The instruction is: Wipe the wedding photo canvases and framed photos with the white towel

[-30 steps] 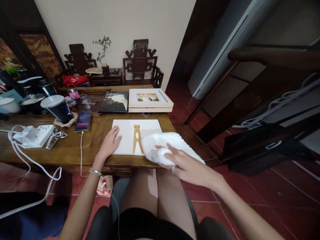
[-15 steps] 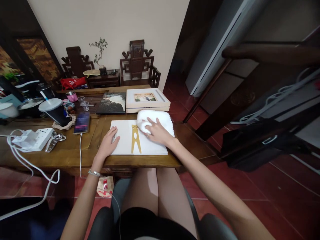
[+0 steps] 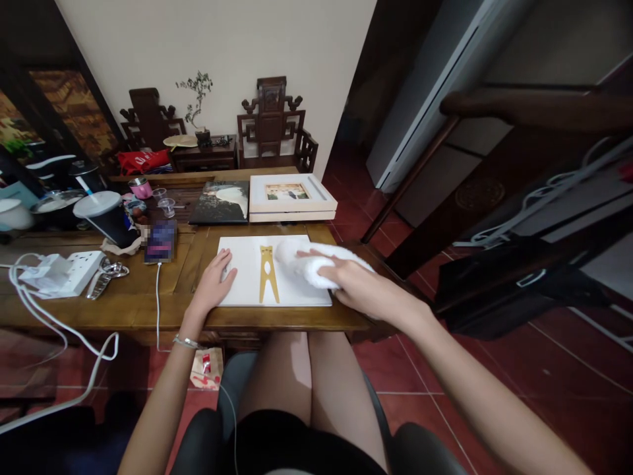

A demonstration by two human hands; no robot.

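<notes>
A white rectangular board or book (image 3: 242, 280) lies flat near the table's front edge, with a gold cat-like figure with long legs (image 3: 268, 274) on its surface. My left hand (image 3: 216, 280) rests on the board's left edge, fingers stretched out. In my right hand (image 3: 353, 277) a white cloth (image 3: 316, 264) is bunched up, with fingers closed round it. Part of the cloth touches or hovers just over the right side of the board; I cannot tell which. My palm hides some of the cloth.
Behind the board are a dark picture panel (image 3: 220, 202) and a white framed box (image 3: 293, 198). To the left are a phone (image 3: 161, 243) on a cable, a power strip (image 3: 82, 274), a metal clip-like object (image 3: 106, 277) and a lidded cup (image 3: 106, 218).
My right hand has moved right and toward me with the cloth, which was spread flatter before and is now gathered. My left hand stays in place.
</notes>
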